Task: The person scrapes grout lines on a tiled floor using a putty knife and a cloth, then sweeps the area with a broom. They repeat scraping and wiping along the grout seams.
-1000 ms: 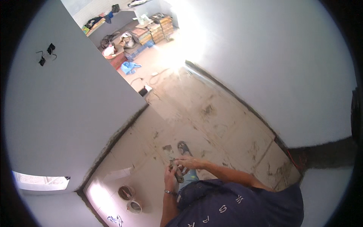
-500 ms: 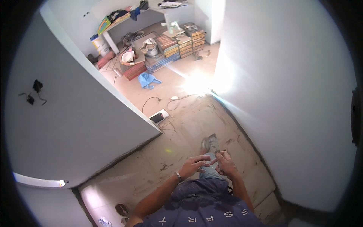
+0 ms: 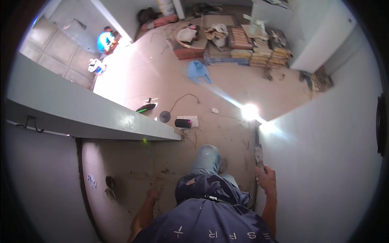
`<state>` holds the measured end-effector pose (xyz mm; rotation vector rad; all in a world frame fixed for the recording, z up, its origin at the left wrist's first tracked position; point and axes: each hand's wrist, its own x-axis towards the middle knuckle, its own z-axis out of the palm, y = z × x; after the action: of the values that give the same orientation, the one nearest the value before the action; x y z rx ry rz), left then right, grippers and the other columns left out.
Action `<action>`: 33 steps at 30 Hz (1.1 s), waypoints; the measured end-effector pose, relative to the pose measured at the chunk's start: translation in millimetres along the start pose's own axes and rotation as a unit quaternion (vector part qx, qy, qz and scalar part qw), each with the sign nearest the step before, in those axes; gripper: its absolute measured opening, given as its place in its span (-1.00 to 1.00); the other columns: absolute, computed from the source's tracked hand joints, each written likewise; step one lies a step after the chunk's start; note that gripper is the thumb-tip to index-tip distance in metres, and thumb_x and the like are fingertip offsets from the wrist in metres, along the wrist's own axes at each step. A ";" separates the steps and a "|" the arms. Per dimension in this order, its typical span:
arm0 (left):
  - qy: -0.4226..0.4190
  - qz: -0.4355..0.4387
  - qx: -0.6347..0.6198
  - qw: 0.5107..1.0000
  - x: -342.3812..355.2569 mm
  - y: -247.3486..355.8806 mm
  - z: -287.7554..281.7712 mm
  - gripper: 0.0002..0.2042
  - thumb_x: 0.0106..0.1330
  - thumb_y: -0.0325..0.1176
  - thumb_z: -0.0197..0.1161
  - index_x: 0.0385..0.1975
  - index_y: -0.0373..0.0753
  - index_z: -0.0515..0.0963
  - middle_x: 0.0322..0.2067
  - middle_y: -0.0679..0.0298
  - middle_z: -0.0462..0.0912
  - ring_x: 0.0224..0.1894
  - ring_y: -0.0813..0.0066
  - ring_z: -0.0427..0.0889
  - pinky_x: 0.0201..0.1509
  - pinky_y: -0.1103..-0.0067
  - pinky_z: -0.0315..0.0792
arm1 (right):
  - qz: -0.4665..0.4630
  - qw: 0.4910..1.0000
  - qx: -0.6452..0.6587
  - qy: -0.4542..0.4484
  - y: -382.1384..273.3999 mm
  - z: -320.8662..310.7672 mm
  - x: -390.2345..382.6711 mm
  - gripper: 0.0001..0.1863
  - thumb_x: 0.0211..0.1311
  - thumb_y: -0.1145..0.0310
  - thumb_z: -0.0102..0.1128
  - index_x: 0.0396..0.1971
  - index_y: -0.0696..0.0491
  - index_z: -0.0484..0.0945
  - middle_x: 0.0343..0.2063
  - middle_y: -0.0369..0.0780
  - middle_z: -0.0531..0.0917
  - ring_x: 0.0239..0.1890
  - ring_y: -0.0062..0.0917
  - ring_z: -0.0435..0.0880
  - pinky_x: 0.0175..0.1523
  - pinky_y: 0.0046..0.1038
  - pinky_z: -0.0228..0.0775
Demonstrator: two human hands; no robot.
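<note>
Head: R hand [image 3: 266, 180] w/ scraper [image 3: 259, 154], buckets [image 3: 110, 188] unclear inside.

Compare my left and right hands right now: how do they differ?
The right hand grips a scraper-like tool, while no tool can be made out in the left hand. The right hand is beside the right-hand wall; the left hand is out over the floor. The right hand sits higher in the picture than the left hand. Both are bare.
</note>
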<state>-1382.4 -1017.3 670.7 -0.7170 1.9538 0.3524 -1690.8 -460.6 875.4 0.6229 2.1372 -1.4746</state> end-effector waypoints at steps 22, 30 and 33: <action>0.219 0.376 -0.039 0.900 274.5 604.6 -494.1 -0.69 0.42 -0.22 0.09 -0.07 -0.29 0.64 -0.03 0.09 0.67 0.05 0.21 0.64 0.08 0.35 0.54 | 0.013 0.992 0.099 -0.076 -311.3 -55.9 536.4 -0.49 0.53 -0.03 -0.01 -0.07 0.21 0.52 -0.58 -0.22 0.58 -0.62 -0.59 0.56 -0.52 -0.48 0.48; -0.100 0.357 -0.426 0.825 180.2 846.6 -666.8 -0.63 0.52 -0.14 0.04 0.12 -0.25 0.56 0.04 0.16 0.65 0.13 0.28 0.61 0.22 0.39 0.47 | 0.041 0.976 -0.031 -0.210 -468.7 -4.8 662.6 -0.47 0.54 -0.06 -0.06 -0.19 0.17 0.61 -0.59 -0.23 0.58 -0.68 -0.57 0.54 -0.63 -0.52 0.39; -0.206 0.214 -0.724 0.622 161.6 879.8 -686.1 -0.62 0.53 -0.16 0.07 0.19 -0.27 0.47 0.05 0.17 0.61 0.10 0.31 0.61 0.16 0.36 0.51 | 0.017 0.950 -0.052 -0.308 -525.0 34.1 697.8 -0.49 0.54 0.00 -0.03 -0.29 0.18 0.62 -0.66 -0.25 0.55 -0.73 -0.56 0.51 -0.68 -0.51 0.34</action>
<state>-2467.9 -742.5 801.8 -0.9337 0.9849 2.3143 -2553.6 -589.5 824.2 0.1255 1.6849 -1.3046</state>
